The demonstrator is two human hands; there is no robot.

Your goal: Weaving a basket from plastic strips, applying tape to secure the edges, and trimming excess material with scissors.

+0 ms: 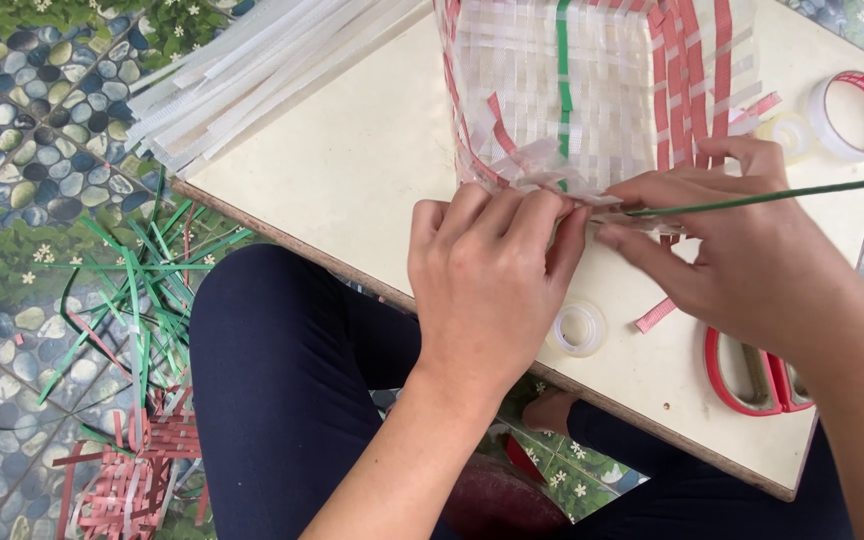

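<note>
The left hand [492, 270] has its fingers [512, 215] curled down, pinching the near rim of the woven basket [592, 90]. Touching them, the right hand [742, 260] closes its fingers [632, 245] on a thin green strip [782, 195] that runs out rightward from the basket's rim. The basket, of white, red and green plastic strips, sits on the pale worktop [352, 150]. Just nearer than the basket lie a clear tape roll [580, 328] and red-handled scissors [752, 375]; right of it, another tape roll [852, 112]; left of it, a bundle of white strips [242, 80].
</note>
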